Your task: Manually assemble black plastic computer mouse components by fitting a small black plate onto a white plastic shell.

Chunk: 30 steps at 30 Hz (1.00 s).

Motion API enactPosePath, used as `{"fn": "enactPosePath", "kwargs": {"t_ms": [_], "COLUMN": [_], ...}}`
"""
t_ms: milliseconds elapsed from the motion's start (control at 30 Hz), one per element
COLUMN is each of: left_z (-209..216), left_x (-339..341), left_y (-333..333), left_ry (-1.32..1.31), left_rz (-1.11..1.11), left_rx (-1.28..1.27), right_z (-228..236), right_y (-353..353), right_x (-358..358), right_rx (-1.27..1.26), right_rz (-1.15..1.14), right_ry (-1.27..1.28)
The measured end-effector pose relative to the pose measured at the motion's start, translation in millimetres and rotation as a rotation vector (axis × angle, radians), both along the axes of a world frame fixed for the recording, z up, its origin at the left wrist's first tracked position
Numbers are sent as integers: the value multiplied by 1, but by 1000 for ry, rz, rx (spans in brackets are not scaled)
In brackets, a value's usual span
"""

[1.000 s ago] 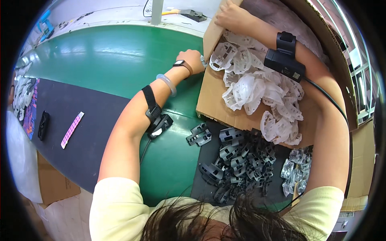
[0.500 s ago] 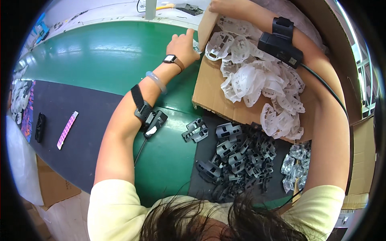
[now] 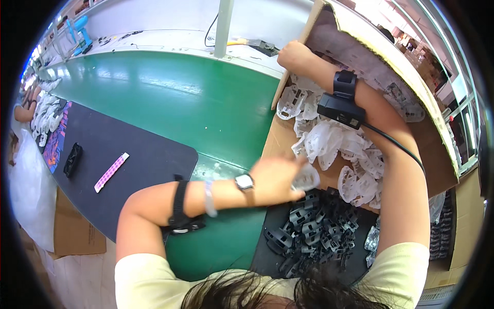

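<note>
My left hand [image 3: 276, 180], blurred by motion, pinches a clear-white oval plastic shell [image 3: 307, 178] at the near edge of the cardboard box. At the far left of that box [image 3: 307, 32], my right hand [image 3: 295, 55] is closed on the upright flap, its fingertips partly hidden. Inside lies a loose heap of similar white plastic shells [image 3: 329, 141], beneath my right forearm. Just below my left hand, a pile of dark grey plastic parts [image 3: 311, 232] covers a black mat.
A pink patterned strip [image 3: 111, 172] and a black object [image 3: 73, 160] lie on the dark mat [image 3: 149, 149] at left. Clear parts [image 3: 371, 239] sit by my right elbow. Another person's arm [image 3: 24, 110] shows at far left, beside more white parts [image 3: 47, 116].
My left hand has come from the box's far left corner toward me and right, carrying the shell. My right hand stays at the flap. The view has shifted, showing more of the box's inner wall.
</note>
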<state>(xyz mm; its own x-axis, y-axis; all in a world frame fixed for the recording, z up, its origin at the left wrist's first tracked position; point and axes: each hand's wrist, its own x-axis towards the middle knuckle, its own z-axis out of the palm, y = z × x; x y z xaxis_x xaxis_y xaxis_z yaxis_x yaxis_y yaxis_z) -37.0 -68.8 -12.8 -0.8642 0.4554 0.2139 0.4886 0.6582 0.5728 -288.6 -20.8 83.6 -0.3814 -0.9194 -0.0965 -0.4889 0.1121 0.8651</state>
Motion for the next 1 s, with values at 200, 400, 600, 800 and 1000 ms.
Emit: {"fn": "enactPosePath", "kwargs": {"t_ms": [200,400,600,800,1000], "left_z": [-13,-28,-87,-112,-70], "left_x": [-21,-186,-242,-263,-237], "left_y": [8,-42,-10,-57,-27], "left_ry": [-83,53,67,227,-94], "left_rz": [-172,537,468,512,541], "left_rx": [71,135,393,357,332], "right_z": [-4,-11,-10,-20,-49], "right_y": [9,13,17,12,165], "right_x": [4,6,17,119,31], "right_rx": [-2,8,69,-741,-781], "right_rz": [27,62,-58,342,-339], "right_ry": [-12,44,32,-631,-360]}}
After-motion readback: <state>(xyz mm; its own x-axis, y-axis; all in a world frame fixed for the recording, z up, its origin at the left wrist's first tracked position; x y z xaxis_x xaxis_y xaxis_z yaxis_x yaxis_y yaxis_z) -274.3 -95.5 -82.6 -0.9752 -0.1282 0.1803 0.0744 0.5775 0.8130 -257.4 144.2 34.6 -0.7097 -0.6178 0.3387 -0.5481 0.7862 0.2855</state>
